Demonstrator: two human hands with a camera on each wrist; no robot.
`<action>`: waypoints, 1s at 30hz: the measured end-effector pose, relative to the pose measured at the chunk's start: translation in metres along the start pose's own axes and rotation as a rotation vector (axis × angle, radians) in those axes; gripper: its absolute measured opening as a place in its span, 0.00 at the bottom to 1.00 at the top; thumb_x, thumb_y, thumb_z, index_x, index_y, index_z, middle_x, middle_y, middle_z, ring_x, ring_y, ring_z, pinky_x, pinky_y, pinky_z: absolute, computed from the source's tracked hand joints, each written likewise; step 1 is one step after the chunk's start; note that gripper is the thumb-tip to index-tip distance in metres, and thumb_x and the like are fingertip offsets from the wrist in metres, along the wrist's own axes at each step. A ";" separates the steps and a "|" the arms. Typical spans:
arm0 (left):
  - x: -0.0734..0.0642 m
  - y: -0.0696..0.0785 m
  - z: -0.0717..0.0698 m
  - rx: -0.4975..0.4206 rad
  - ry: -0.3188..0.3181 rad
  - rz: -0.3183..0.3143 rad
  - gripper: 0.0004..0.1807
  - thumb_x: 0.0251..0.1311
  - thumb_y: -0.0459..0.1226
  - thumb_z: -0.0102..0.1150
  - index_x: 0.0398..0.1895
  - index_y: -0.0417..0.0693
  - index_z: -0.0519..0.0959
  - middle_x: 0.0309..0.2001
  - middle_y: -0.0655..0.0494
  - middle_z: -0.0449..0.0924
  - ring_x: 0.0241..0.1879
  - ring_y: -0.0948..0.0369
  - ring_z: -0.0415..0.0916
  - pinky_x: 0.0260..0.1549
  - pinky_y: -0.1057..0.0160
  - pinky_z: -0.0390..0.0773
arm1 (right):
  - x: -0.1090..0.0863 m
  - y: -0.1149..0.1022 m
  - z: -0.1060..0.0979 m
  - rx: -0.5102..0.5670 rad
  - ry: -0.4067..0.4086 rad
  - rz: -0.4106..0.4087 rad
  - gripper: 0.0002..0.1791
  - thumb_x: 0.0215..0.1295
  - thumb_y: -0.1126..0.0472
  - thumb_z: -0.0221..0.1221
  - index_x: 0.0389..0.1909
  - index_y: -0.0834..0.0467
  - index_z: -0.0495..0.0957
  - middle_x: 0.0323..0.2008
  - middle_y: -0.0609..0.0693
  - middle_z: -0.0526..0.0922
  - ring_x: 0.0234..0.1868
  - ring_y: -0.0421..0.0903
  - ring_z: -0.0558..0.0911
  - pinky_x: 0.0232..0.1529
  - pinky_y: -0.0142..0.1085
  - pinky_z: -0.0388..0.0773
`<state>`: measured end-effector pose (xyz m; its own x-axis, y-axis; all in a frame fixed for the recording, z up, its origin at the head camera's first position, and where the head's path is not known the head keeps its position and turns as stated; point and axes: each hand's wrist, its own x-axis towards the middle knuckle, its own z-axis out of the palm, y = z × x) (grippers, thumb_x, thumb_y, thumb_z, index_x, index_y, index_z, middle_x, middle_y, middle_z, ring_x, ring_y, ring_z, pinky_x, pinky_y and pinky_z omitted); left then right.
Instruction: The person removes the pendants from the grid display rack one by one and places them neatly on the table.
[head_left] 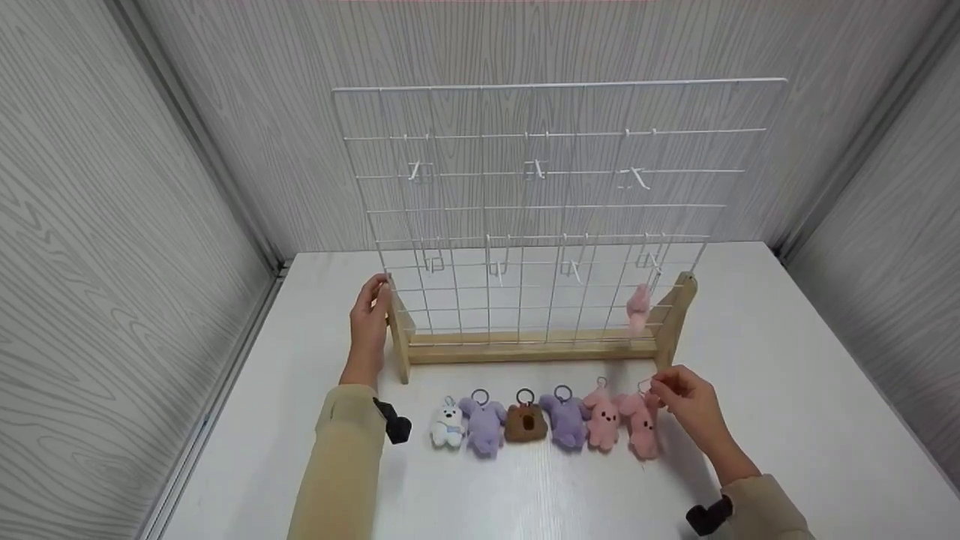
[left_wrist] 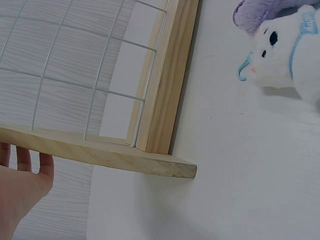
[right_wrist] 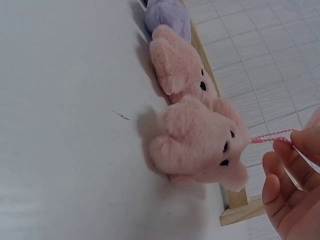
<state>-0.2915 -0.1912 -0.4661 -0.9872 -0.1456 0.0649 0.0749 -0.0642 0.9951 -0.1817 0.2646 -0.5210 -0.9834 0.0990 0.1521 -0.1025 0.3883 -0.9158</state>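
Observation:
A white wire grid display rack [head_left: 517,341] on a wooden stand stands at the middle of the table. My left hand [head_left: 370,311] holds its left wooden upright [left_wrist: 100,156], fingertips against the wood; the thumb is hidden in the left wrist view. At the right end of a row of plush keychains, my right hand [head_left: 686,397] pinches the pink beaded loop [right_wrist: 272,136] of a pink plush keychain [right_wrist: 200,145] between thumb and fingers. That plush's body is low over the tabletop, beside another pink plush keychain [head_left: 602,421].
Leftward in the row lie purple plush keychains [head_left: 486,427] [head_left: 567,424], a brown one [head_left: 525,424] and a white one [head_left: 448,427]. Another pink plush [head_left: 638,307] hangs at the rack's lower right. Several white hooks [head_left: 574,271] jut from the grid.

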 end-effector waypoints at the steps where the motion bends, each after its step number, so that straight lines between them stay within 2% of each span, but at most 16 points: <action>1: -0.002 0.003 0.001 0.001 -0.001 -0.003 0.22 0.71 0.44 0.42 0.65 0.50 0.63 0.65 0.49 0.57 0.60 0.54 0.59 0.58 0.51 0.63 | 0.000 -0.003 0.000 -0.007 -0.002 0.002 0.06 0.62 0.71 0.57 0.38 0.70 0.76 0.31 0.64 0.79 0.29 0.58 0.76 0.26 0.35 0.76; 6: -0.007 0.013 0.004 0.024 0.000 -0.003 0.22 0.72 0.42 0.41 0.66 0.48 0.62 0.66 0.48 0.56 0.61 0.54 0.59 0.58 0.51 0.63 | 0.004 -0.005 0.000 -0.020 -0.016 0.036 0.07 0.64 0.70 0.56 0.39 0.71 0.75 0.33 0.66 0.78 0.31 0.60 0.77 0.27 0.34 0.76; 11: -0.008 0.014 0.004 0.024 0.000 -0.003 0.22 0.72 0.42 0.41 0.66 0.48 0.62 0.66 0.48 0.56 0.62 0.54 0.59 0.58 0.51 0.63 | 0.017 0.018 -0.002 -0.009 -0.046 0.076 0.09 0.65 0.64 0.57 0.41 0.67 0.76 0.34 0.62 0.78 0.33 0.58 0.78 0.30 0.36 0.77; 15: -0.008 0.013 0.004 0.019 -0.004 -0.001 0.22 0.71 0.43 0.42 0.66 0.48 0.62 0.66 0.48 0.57 0.62 0.54 0.58 0.58 0.52 0.62 | 0.027 0.031 -0.002 -0.075 -0.074 0.068 0.09 0.65 0.62 0.58 0.40 0.65 0.76 0.34 0.58 0.78 0.34 0.56 0.78 0.33 0.40 0.78; 22: -0.007 0.012 0.002 0.028 0.000 -0.013 0.23 0.71 0.44 0.41 0.66 0.51 0.62 0.67 0.50 0.55 0.62 0.54 0.58 0.58 0.52 0.63 | 0.044 0.032 -0.004 -0.198 -0.133 0.008 0.05 0.63 0.66 0.58 0.37 0.64 0.76 0.31 0.56 0.79 0.31 0.53 0.78 0.30 0.37 0.77; 26: -0.008 0.012 0.003 0.034 0.003 -0.025 0.23 0.71 0.45 0.41 0.67 0.52 0.61 0.68 0.51 0.54 0.63 0.55 0.57 0.58 0.52 0.62 | 0.049 0.032 -0.004 -0.219 -0.168 0.027 0.06 0.63 0.66 0.58 0.38 0.65 0.77 0.32 0.56 0.79 0.31 0.51 0.78 0.32 0.40 0.78; 30: -0.008 0.011 0.003 0.035 0.001 -0.020 0.23 0.71 0.44 0.42 0.67 0.51 0.62 0.67 0.50 0.55 0.62 0.55 0.58 0.58 0.52 0.63 | 0.051 0.034 -0.004 -0.222 -0.176 0.047 0.07 0.64 0.66 0.57 0.40 0.66 0.77 0.32 0.56 0.79 0.31 0.51 0.77 0.31 0.39 0.77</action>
<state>-0.2836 -0.1877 -0.4550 -0.9883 -0.1458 0.0451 0.0503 -0.0323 0.9982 -0.2350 0.2865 -0.5426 -0.9991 -0.0320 0.0270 -0.0405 0.5802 -0.8135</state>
